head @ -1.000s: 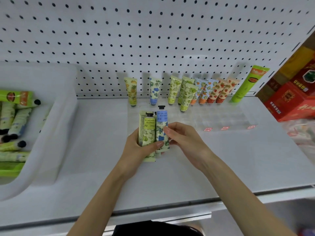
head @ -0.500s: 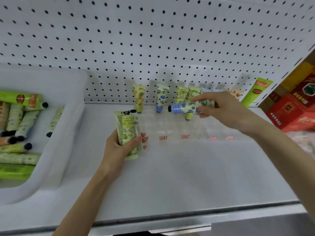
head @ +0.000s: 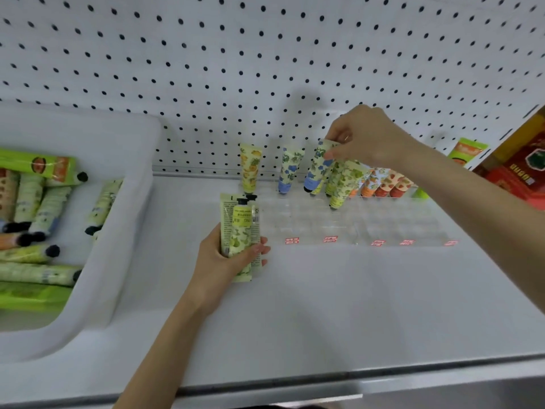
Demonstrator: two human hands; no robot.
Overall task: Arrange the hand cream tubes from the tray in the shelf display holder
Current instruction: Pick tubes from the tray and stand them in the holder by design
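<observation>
My right hand [head: 370, 137] pinches the crimped end of a blue-flowered hand cream tube [head: 317, 166], cap down, over the back row of the clear display holder [head: 348, 222]. Beside it in that row stand a yellow tube [head: 249, 169], another blue-flowered tube [head: 290, 169], green ones [head: 343, 181] and orange-red ones [head: 383, 183]. My left hand [head: 227, 258] grips a small bunch of green tubes [head: 240, 231], caps up, at the holder's left front corner. The white tray [head: 124, 231] at the left holds several more tubes lying flat.
A white pegboard [head: 265, 69] backs the shelf. A tall green tube [head: 466, 150] leans at the back right, next to red boxes [head: 522, 175]. The shelf's front edge [head: 324, 382] runs along the bottom.
My right hand has turned the blue-flowered tube from lying sideways to cap down and lowered it toward the holder's back row. My left hand stays put with the green tubes.
</observation>
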